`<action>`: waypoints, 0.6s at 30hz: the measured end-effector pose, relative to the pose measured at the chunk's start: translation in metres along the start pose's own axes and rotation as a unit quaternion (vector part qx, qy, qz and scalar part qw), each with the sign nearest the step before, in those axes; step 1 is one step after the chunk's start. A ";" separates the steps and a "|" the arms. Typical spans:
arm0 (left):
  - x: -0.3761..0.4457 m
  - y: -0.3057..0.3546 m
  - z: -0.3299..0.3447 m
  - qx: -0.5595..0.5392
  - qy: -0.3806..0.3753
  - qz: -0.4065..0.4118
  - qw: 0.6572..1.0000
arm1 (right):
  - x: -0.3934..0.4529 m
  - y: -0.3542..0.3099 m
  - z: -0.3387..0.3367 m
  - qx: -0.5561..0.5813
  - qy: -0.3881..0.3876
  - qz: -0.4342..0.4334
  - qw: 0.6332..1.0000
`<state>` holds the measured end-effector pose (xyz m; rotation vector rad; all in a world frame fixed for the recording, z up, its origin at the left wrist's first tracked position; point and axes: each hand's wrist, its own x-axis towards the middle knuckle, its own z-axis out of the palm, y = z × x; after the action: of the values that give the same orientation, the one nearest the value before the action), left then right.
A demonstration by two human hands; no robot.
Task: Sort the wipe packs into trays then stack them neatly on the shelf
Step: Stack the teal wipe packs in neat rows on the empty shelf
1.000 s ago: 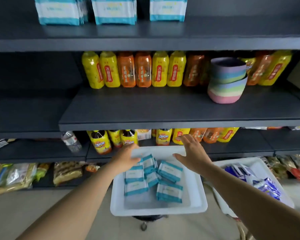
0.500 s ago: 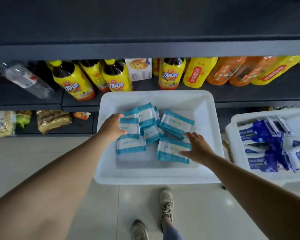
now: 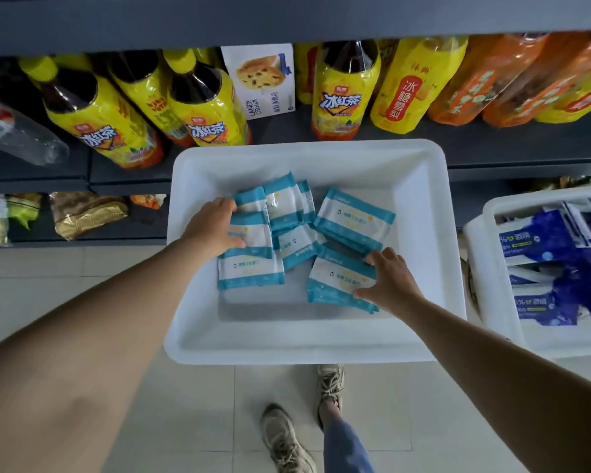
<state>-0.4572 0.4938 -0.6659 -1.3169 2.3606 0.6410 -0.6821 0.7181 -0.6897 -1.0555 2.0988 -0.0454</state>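
Since half a second ago your right hand (image 3: 391,281) has slid a little further onto the nearest teal pack (image 3: 338,283), and your left hand (image 3: 212,227) has closed in on the pile, while your head has dipped closer to the white tray (image 3: 307,339). From the head camera, your left hand grips a teal-and-white wipe pack (image 3: 253,235) at the left of the heap, fingers curled over its far edge and thumb pressed on its near face. Your right hand pinches the near-right pack, thumb on the front edge and fingers curled over the back edge. Seven or so flat packs lie loosely overlapped in the middle of the tray, each white across the centre with teal bands at both ends and small teal print too blurred to read. Just beside it on your right, a second white tray (image 3: 485,268) holds dark blue wipe packs (image 3: 553,264), one showing a "%" sign in white. On the dark shelf (image 3: 492,148) behind stand yellow-labelled tea bottles (image 3: 345,90) marked "冰红茶", another bottle reading "冰糖雪梨" (image 3: 411,93), and a white box (image 3: 260,80) printed "LANDY Castle" with a pictured cake. Snack bags (image 3: 82,213) sit on the lower shelf at your left.
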 end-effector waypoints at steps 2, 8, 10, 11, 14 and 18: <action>0.001 -0.001 0.001 0.034 -0.012 0.005 0.999 | 0.001 -0.001 -0.001 0.036 -0.023 0.023 0.999; 0.001 0.004 -0.002 0.128 -0.046 0.009 0.991 | 0.003 0.000 -0.003 0.135 -0.081 0.082 0.984; -0.003 0.006 -0.003 0.134 -0.054 0.009 0.990 | 0.002 0.002 -0.003 0.163 -0.087 0.097 0.978; -0.006 0.007 -0.003 0.122 -0.059 0.006 0.991 | 0.001 0.004 -0.004 0.183 -0.086 0.106 0.974; -0.017 0.010 -0.005 0.070 -0.059 -0.008 0.996 | -0.004 0.005 -0.006 0.249 -0.067 0.128 0.958; -0.026 0.017 -0.003 0.029 -0.050 -0.007 0.998 | -0.015 -0.003 -0.011 0.358 -0.019 0.150 0.921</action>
<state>-0.4586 0.5183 -0.6465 -1.2459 2.2713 0.6137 -0.6814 0.7232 -0.6719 -0.2875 1.9343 -0.5882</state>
